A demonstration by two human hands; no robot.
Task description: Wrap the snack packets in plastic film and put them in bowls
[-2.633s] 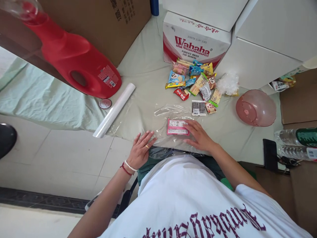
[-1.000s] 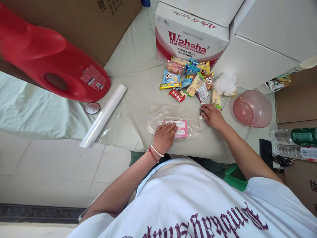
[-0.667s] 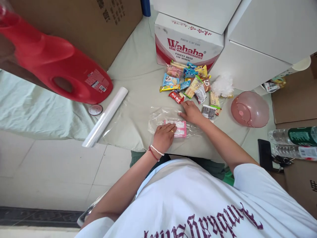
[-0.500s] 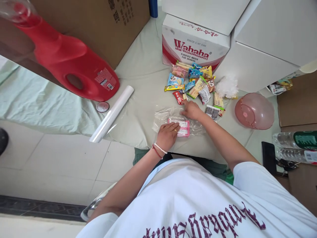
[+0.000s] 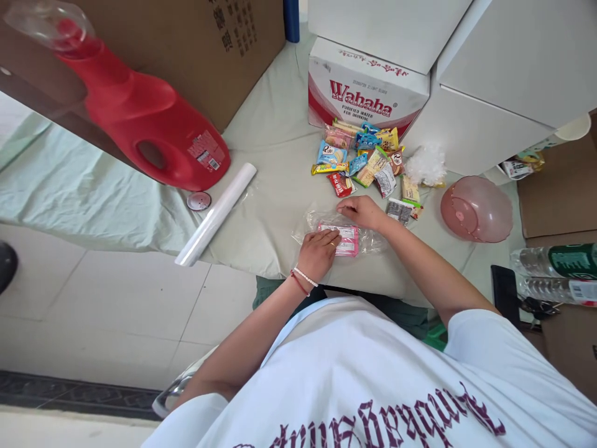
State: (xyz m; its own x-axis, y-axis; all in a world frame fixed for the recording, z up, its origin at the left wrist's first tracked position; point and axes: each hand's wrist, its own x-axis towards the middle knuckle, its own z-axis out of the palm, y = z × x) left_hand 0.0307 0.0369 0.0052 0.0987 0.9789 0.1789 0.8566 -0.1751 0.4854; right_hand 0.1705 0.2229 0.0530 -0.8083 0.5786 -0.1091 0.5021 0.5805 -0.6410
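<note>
My left hand (image 5: 319,250) lies flat, fingers stretched, over the left part of a pink-and-white packet (image 5: 347,241). The packet rests on a crumpled sheet of clear plastic film (image 5: 305,225) that spreads out around it. Just beyond the packet, my right hand (image 5: 361,211) has its fingertips pinched together at the film's far edge. A red snack packet (image 5: 340,185) sits slightly farther out, apart from the right fingers. Behind it is a heap of small wrapped snacks (image 5: 370,163) in several colours.
To the left lie a roll of film (image 5: 217,214) and a round lid (image 5: 198,201), beside a large red jug (image 5: 158,130). A Wahaba-style printed carton (image 5: 368,87) stands behind the snacks. At right are a pink bowl (image 5: 476,210), a phone (image 5: 505,295) and plastic bottles (image 5: 536,264).
My right hand has drawn back slightly from the red snack packet, and its extended index finger has curled into a pinch at the film. The left hand stays on the pink packet.
</note>
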